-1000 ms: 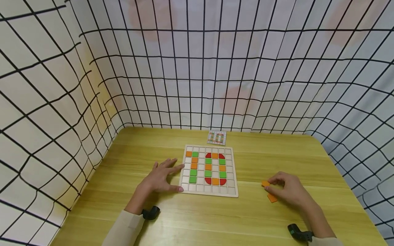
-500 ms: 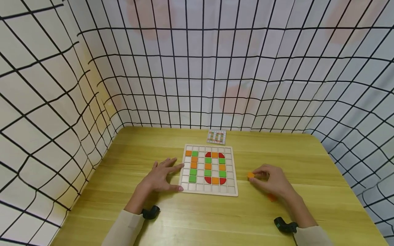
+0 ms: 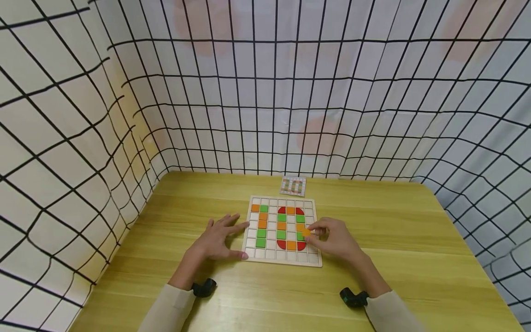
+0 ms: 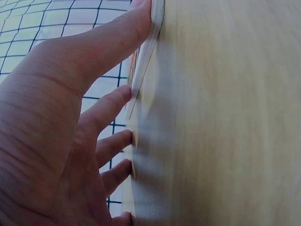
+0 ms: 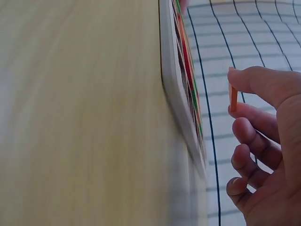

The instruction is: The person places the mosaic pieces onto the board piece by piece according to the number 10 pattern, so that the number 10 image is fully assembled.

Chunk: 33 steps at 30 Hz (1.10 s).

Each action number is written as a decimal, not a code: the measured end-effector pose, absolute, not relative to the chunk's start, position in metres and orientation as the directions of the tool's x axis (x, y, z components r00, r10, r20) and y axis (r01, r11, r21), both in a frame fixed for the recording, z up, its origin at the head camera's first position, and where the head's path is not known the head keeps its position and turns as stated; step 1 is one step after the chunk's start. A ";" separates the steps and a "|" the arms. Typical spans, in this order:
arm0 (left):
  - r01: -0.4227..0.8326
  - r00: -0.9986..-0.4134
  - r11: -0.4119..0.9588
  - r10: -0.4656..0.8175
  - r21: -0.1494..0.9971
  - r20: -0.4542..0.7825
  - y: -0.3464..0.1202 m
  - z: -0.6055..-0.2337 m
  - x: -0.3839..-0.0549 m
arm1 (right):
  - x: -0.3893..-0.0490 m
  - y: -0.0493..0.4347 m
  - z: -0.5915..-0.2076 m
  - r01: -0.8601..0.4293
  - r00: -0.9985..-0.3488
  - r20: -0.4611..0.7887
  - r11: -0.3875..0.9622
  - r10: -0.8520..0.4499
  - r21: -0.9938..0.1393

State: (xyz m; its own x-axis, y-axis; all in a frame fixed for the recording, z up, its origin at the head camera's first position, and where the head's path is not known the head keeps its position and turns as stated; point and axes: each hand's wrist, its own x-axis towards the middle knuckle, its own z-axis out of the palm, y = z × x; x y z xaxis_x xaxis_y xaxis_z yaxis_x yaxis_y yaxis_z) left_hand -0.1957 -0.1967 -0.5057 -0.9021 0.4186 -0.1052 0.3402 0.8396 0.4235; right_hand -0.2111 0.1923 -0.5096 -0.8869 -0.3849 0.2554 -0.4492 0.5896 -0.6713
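Note:
A square wooden grid board (image 3: 277, 256) lies on the table, with orange, green and red tiles forming a "10". My right hand (image 3: 337, 237) pinches a square orange tile (image 3: 306, 232) between thumb and index finger over the board's right part. In the right wrist view that orange tile (image 5: 233, 96) is held edge-on, apart from the board. Spread out on the table at the board's left side, my left hand (image 3: 215, 240) touches the rim with thumb and index fingertips. The left wrist view shows the thumb (image 4: 110, 40) against the board's edge.
A small printed card (image 3: 292, 186) with a similar coloured "10" lies behind the board. Black wire mesh (image 3: 257, 115) with pale cloth behind it surrounds the table's back and sides. A black wrist device (image 3: 354, 297) sits on the right forearm.
My right hand has picked up an orange tile from the table at the right and carried it left over the board. The other loose orange tile is now out of sight. My left hand stays put.

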 end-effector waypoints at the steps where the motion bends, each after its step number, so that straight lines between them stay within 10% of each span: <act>1: 0.341 -0.902 0.840 0.419 0.423 -0.104 -0.197 -0.506 -0.196 | -0.212 0.186 -0.511 -0.462 -0.880 0.265 0.581 -0.395 -0.670; 33: 0.325 -0.906 0.847 0.406 0.420 -0.119 -0.197 -0.505 -0.197 | -0.213 0.054 -0.528 -0.475 -0.845 0.143 0.601 -0.515 -0.643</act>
